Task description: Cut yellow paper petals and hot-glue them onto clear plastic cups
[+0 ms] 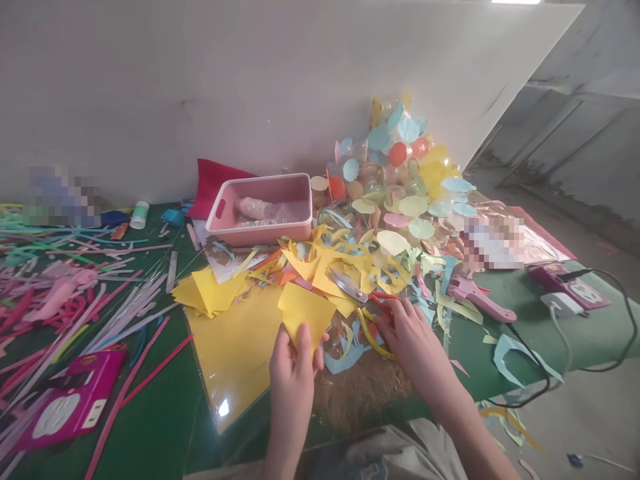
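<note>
A piece of yellow paper (pixel 306 312) is pinched in my left hand (pixel 295 360), the thumb lying on its face. My right hand (pixel 407 333) grips red-handled scissors (pixel 350 288), their metal blades pointing left over cut yellow scraps (pixel 327 267). The blades lie apart from the held paper, just beyond its right edge. Folded yellow sheets (pixel 213 291) rest to the left on a flat yellow board (pixel 235 353) with a shiny surface. Under my right hand are a curved yellow strip (pixel 371 333) and blue offcuts (pixel 345 359).
A pink bin (pixel 265 233) holding plastic bottles stands at the back. Right of it rises a pile of clear bottles with coloured paper discs (pixel 395 153). A pink glue gun (pixel 480 298) and corded power strip (pixel 570 287) lie right. Coloured strips (pixel 125 313) and a magenta box (pixel 75 400) lie left.
</note>
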`<state>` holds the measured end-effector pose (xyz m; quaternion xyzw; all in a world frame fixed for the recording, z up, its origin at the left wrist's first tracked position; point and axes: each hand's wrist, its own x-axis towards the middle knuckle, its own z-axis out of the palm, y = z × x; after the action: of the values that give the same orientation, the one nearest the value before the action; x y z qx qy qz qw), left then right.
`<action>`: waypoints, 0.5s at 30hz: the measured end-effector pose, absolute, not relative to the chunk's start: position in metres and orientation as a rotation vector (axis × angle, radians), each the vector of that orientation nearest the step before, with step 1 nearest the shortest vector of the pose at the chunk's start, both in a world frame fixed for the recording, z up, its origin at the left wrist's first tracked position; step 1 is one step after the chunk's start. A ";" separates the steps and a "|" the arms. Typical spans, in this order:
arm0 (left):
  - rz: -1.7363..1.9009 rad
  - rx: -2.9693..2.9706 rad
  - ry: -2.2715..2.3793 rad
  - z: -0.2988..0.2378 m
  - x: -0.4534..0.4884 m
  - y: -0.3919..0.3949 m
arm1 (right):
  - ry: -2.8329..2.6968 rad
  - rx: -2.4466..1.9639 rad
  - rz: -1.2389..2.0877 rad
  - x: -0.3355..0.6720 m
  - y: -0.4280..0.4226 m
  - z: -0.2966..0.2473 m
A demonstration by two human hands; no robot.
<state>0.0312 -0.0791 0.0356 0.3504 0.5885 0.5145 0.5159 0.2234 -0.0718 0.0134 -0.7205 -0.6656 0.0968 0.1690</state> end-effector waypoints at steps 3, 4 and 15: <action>1.206 0.846 1.405 0.027 0.027 -0.079 | -2.022 -2.110 0.147 0.223 -0.072 0.010; 1.201 0.851 1.403 0.025 0.026 -0.079 | -2.057 -2.108 0.116 0.223 -0.072 0.011; 1.232 0.837 1.388 0.026 0.017 -0.077 | -1.829 -2.073 0.452 0.226 -0.064 0.024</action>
<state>0.0166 -0.0772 0.0259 0.3498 0.5802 0.5151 0.5250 0.2259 -0.0636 0.0235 -0.7294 -0.6435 0.1589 0.1694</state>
